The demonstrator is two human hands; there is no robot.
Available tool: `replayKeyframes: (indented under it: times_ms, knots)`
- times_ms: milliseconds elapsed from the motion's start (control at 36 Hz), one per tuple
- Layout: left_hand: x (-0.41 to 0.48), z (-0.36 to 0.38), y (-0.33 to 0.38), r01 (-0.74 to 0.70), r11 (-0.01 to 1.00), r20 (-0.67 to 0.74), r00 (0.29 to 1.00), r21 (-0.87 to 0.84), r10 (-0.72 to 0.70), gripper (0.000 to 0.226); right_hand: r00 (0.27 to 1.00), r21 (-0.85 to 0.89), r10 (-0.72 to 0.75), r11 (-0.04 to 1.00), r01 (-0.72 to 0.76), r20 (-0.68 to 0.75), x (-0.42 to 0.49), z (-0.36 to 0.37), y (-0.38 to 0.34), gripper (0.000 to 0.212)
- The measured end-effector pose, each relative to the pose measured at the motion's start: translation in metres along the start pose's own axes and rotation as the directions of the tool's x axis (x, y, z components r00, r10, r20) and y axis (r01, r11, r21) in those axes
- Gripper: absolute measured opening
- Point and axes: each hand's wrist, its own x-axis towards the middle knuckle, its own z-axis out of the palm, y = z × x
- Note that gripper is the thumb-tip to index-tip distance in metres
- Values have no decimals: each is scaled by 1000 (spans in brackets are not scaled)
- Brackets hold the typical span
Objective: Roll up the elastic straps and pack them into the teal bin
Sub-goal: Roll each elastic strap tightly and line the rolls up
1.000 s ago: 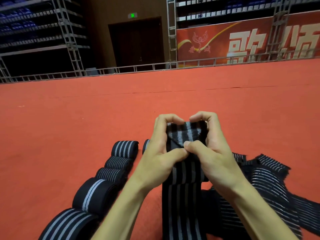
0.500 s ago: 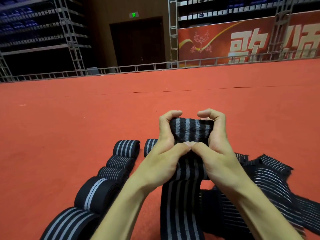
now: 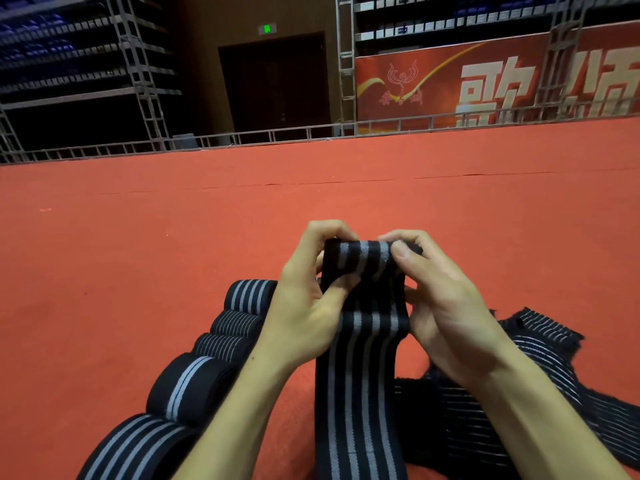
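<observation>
A red carpeted floor (image 3: 173, 271) is seen filling most of the view, bounded at the far side by a low metal railing (image 3: 311, 133). Beyond it, a red banner (image 3: 433, 81) with large pale characters is hung at the right, and a dark door (image 3: 273, 84) is set in the middle of the back wall. On the floor at the right, a loose pile (image 3: 540, 348) of unrolled black straps with thin pale stripes is spread out, partly hidden by the right forearm. At the left, five finished rolls (image 3: 188, 386) are laid in a row running from the near left corner away towards the hands, each touching or just beside the next. A black strap (image 3: 360, 375) with grey lengthwise stripes is held up in the middle, above the floor; its top end is wound into a small roll between the hands, and its free length is hung down to the bottom edge. The roll is pinched by the left hand (image 3: 304, 306), with the fingers curled over the top and the thumb pressed against the front. The right end is pinched by the right hand (image 3: 446, 313), with the thumb laid on top and the fingers curled behind. A small green sign (image 3: 267, 29) is lit above the door.
</observation>
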Motion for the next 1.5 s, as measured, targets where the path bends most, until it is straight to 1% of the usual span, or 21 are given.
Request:
replayKeyframes:
  times_ms: [56, 139, 250, 333, 389, 444, 500, 556, 611, 694, 750, 833, 861, 917, 972, 1028, 1139, 1194, 1250, 1417, 1500]
  knots:
    - [0, 2, -2, -36, 999, -23, 999, 38, 37, 53, 1000, -63, 2, 998, -2, -7, 1, 1, 1, 33]
    - [0, 2, -3, -53, 997, -29, 998, 55, 55, 55, 998, -128, -52, 991, 48, -26, 2, 4, 1, 36]
    - [-1, 4, -5, -42, 995, -15, 999, 95, 43, 48, 990, -134, -124, 984, 115, -60, 3, 0, 6, 21]
    - [-1, 7, -3, 2, 997, 21, 1000, 82, -3, 47, 984, -127, -161, 980, 150, -80, 4, -2, 8, 17]
    - [-2, 7, 0, 57, 998, 50, 997, 30, -58, 40, 981, -106, -177, 980, 168, -78, 5, -1, 9, 12]
    - [-2, 4, 3, 124, 990, 87, 989, -65, -118, 30, 979, -95, -190, 979, 183, -72, 5, -1, 10, 11]
    - [-1, 1, 6, 189, 970, 121, 978, -156, -171, 25, 977, -110, -202, 975, 194, -67, 5, -3, 10, 15]
    - [0, 0, 7, 296, 926, 141, 953, -233, -269, 26, 974, -144, -216, 968, 205, -64, 4, -4, 9, 22]
    - [1, 0, 6, 385, 894, 151, 922, -230, -358, 23, 971, -177, -230, 960, 215, -71, 3, -5, 9, 30]
    - [0, 0, 2, 458, 857, 199, 886, -234, -419, 32, 966, -182, -241, 958, 221, -93, 5, -6, 10, 38]
    - [0, -1, 2, 441, 867, 184, 895, -233, -406, 35, 969, -132, -224, 969, 210, -103, 6, -5, 11, 41]
    - [1, -2, 4, 335, 925, 111, 941, -180, -319, 34, 986, -49, -152, 988, 149, -62, 6, -5, 10, 47]
    - [1, -2, 4, 311, 938, 90, 950, -155, -300, 34, 992, -63, -123, 991, 120, -37, 6, -6, 10, 48]
    - [1, 0, 4, 285, 952, 53, 958, -116, -280, 31, 997, -148, -72, 986, 74, 14, 4, -7, 11, 46]
    - [2, 0, 5, 287, 952, 40, 958, -109, -284, 31, 998, -221, -60, 973, 67, 36, 3, -8, 11, 44]
    - [2, 0, 8, 315, 937, 60, 949, -150, -309, 36, 996, -229, -83, 970, 86, 23, 2, -7, 9, 44]
    - [2, 1, 10, 375, 889, 100, 927, -263, -362, 48, 992, -179, -127, 976, 123, -10, 1, -6, 5, 50]
    - [2, 0, 9, 386, 858, 121, 922, -337, -368, 50, 988, -189, -151, 971, 145, -17, 1, -6, 4, 52]
    - [3, -1, 9, 377, 844, 138, 926, -381, -352, 47, 988, -173, -152, 974, 144, -33, 1, -5, 4, 55]
    - [1, -7, 8, 398, 819, 196, 917, -413, -346, 42, 999, -26, -39, 999, 38, -15, 2, -4, 4, 60]
    - [1, -8, 6, 383, 838, 196, 923, -390, -330, 40, 1000, 20, -1, 1000, 0, 31, 0, -4, 3, 53]
